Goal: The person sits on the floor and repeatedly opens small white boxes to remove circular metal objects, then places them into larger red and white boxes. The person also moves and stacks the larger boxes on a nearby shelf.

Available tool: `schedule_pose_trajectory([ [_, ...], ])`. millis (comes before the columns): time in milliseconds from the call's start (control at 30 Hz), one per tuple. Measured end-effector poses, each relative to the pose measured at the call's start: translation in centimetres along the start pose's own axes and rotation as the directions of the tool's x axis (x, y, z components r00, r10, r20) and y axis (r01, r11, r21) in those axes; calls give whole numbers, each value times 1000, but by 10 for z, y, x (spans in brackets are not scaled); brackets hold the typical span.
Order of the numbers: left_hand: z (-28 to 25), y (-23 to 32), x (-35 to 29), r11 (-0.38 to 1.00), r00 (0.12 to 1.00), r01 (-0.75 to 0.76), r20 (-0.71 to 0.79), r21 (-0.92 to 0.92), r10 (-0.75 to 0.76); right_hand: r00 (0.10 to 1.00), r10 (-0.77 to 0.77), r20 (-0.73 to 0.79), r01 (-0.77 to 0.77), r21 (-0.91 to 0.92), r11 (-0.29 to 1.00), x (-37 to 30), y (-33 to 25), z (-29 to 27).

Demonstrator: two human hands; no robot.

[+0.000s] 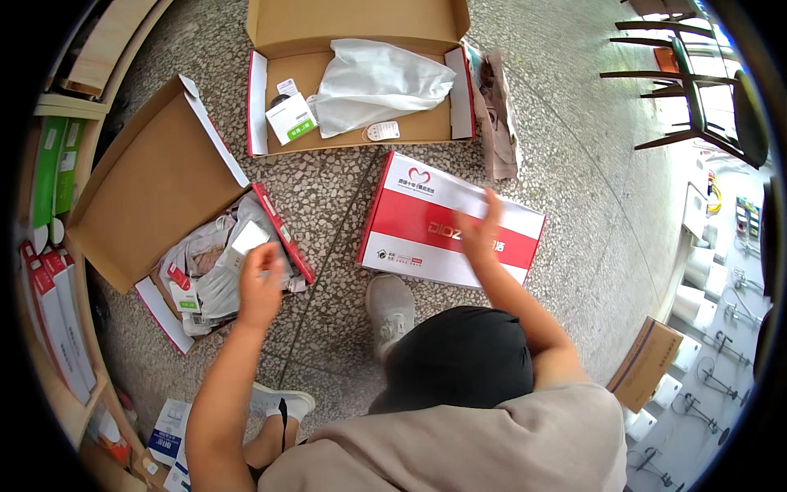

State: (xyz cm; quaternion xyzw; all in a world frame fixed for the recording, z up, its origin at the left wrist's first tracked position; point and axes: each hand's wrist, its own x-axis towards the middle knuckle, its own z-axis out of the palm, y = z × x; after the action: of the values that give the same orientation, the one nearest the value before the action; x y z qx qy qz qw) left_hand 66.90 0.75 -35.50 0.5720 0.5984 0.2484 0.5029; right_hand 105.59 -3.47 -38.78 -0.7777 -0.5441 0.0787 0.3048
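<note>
A closed flat carton (467, 191), red and white, lies on the floor in front of me. Over its right half is my right hand (482, 238), fingers spread and nothing in them. My left hand (261, 287) is at the near right side of an opened carton (147, 184). Its fingers look bent but are smeared by motion. They overlap the corner of a small white box (247, 238); whether they touch it is not clear. Grey-white wrapping (217, 299) and a small white and green box (187, 297) fill that carton.
Farther off stands another opened carton (279, 70), holding a white plastic bag (377, 82) and a small white-green box (291, 119). Crumpled brown wrapping (498, 123) lies beside it. Shelving (98, 328) runs along the left; chairs (697, 90) and a brown carton (645, 365) are at right.
</note>
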Motion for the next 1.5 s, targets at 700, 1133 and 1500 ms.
schedule_pose_trajectory([
  [700, 38, 51, 14, 766, 761, 617, 388, -183, -520, 362, 787, 499, -867, 490, 88, -102, 53, -125],
  [1133, -56, 108, 22, 849, 820, 527, 287, -42, -495, 707, 533, 464, -662, 698, 271, -161, 71, -99],
  [1500, -29, 197, 150, 950, 940, 285, 154, 131, -303, 445, 807, 388, -843, 486, 231, -146, 22, -82],
])
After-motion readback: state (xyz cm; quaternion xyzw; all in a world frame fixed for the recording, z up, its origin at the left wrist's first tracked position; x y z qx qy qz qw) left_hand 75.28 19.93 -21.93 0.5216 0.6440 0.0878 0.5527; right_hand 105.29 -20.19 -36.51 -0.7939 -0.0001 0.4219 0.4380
